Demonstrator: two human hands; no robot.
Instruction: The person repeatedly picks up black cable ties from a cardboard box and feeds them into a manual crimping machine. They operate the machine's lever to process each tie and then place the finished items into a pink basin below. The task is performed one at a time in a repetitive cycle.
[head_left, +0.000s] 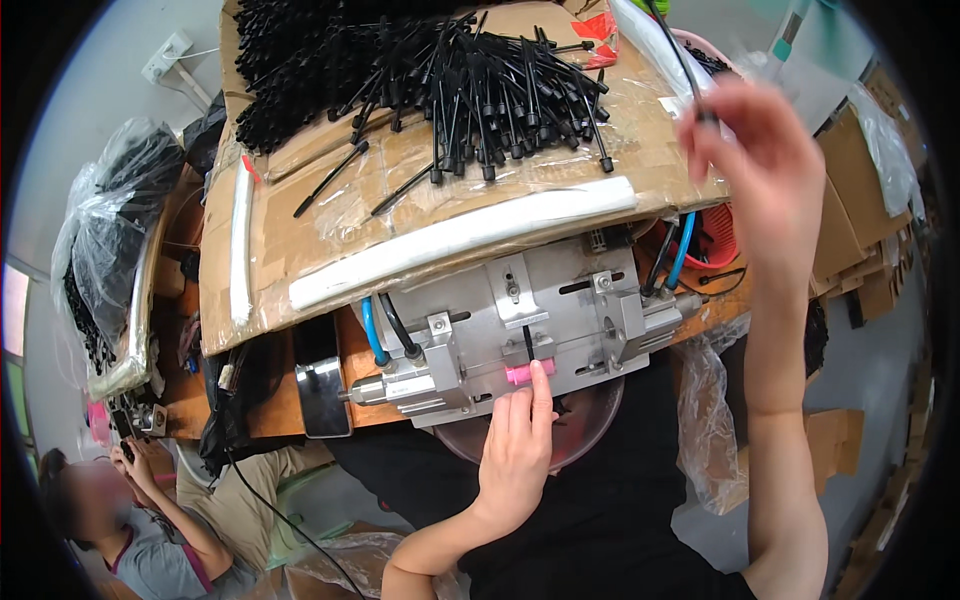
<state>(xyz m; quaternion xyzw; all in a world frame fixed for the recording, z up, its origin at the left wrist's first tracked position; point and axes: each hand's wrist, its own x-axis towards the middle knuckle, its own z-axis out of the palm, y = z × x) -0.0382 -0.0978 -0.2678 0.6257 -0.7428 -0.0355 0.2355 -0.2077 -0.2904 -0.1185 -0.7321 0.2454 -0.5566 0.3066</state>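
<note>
My left hand (pixel 517 440) reaches over the near side of a metal clamping fixture (pixel 470 345). Its index finger is stretched to a small pink piece (pixel 518 374) and the near end of a thin black rod (pixel 528 343) lying in the fixture's middle. The other fingers are curled and the thumb is hidden. Raised at the right, blurred by motion, my right hand (pixel 765 150) pinches another black rod (pixel 684 55) with a thicker end at the fingers. A pile of similar black capped rods (pixel 500 100) covers the cardboard (pixel 420 225) behind the fixture.
White padding (pixel 465 240) lines the cardboard's front edge. Blue tubes (pixel 683 250) run to the fixture's sides. A phone (pixel 323 385) lies left, a red basket (pixel 722 240) right, and a clear bowl (pixel 590 435) below the fixture. Another person (pixel 165 530) sits at lower left.
</note>
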